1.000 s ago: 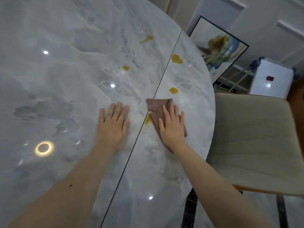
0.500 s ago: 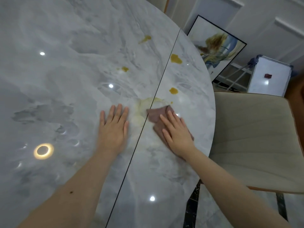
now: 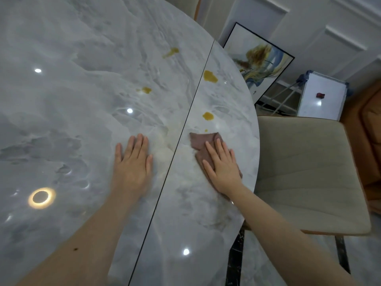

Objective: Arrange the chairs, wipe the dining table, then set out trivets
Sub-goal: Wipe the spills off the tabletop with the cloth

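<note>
The person is at the wiping step, leaning over the grey marble dining table (image 3: 86, 83). The right hand (image 3: 223, 169) lies flat, fingers straight and slightly spread, pressing a brown cloth (image 3: 203, 142) onto the tabletop just right of the dark seam (image 3: 186, 120) that runs across the top. The left hand (image 3: 133, 164) is also flat and wide, palm down on the bare marble just left of the seam, bracing and holding nothing. A pale smeared patch (image 3: 165, 150) sits between the two hands. Beyond the cloth several yellow spills remain: a small spot (image 3: 207, 116) near its far edge, a larger one (image 3: 210, 76) further along, and two more (image 3: 146, 90) (image 3: 171, 52) left of the seam. A beige upholstered chair (image 3: 305, 172) stands close against the table edge on the right. No trivets are in view.

The likely risk is smearing: a loaded cloth may drag yellow residue into a thin film or push it into the seam. The cloth lies near the rim, so an outward stroke could flick liquid onto the chair seat
</note>
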A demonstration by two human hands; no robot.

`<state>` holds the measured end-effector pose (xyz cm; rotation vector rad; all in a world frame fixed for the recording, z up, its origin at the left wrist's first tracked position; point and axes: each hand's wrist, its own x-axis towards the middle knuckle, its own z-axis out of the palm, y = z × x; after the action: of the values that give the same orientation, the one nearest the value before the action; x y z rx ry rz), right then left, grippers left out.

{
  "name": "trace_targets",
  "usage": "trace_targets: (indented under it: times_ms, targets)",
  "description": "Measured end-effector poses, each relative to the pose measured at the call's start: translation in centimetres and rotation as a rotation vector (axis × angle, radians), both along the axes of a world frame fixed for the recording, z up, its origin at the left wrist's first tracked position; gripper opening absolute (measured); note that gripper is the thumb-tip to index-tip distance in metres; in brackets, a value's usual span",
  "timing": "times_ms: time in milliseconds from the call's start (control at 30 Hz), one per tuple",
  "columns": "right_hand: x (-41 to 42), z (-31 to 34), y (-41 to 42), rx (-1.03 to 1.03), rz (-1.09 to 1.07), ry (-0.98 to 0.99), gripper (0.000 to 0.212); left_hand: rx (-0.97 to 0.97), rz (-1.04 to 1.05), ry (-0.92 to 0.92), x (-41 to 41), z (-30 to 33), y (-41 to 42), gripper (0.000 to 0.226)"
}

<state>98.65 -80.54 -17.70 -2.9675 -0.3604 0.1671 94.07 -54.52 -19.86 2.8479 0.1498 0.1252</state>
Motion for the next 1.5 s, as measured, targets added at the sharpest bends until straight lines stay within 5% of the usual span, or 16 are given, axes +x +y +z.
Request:
trace_targets:
  times_ms: [200, 433, 633, 800, 967, 1067, 1200, 1333, 1500]
  targets:
    - [4.8, -0.6, 7.7, 0.071, -0.176, -0.020, 0.058, 0.006, -0.007, -0.038, 0.1, -0.1, 0.0, 0.061]
    - [-4.6, -0.2, 5.6, 0.066, 0.423, 0.001, 0.059, -0.070, -0.003, -0.058, -0.1, 0.2, 0.2, 0.061]
    - [5.4, -0.2, 7.1, 0.045, 0.122, -0.013, 0.060, -0.082, 0.031, -0.081, 0.0, 0.1, -0.1, 0.063]
    - [4.7, -0.9, 16.1, 0.095, 0.255, -0.042, 0.057, -0.302, 0.052, -0.199, 0.1, 0.4, 0.3, 0.062]
    - [-2.4, -0.4, 7.8, 0.072, 0.458, -0.039, 0.058, -0.626, 0.165, -0.259, -0.6, 1.6, 0.8, 0.055]
    - [0.2, -0.2, 2.8, 0.020, 0.243, -0.029, 0.061, -0.325, 0.178, -0.216, -0.8, 1.8, 1.9, 0.056]
    - [4.7, -0.3, 8.7, 0.041, 0.007, -0.029, 0.059, -0.007, 0.230, -0.041, -1.7, 1.0, 4.3, 0.061]
    - [1.6, -0.9, 16.1, 0.125, 0.176, -0.082, 0.059, 0.013, 0.279, 0.068, -2.1, 0.0, 5.0, 0.066]
    - [-5.5, -0.4, 8.9, 0.090, 0.379, -0.045, 0.060, 0.036, 0.290, 0.081, -2.1, 0.2, 4.9, 0.067]
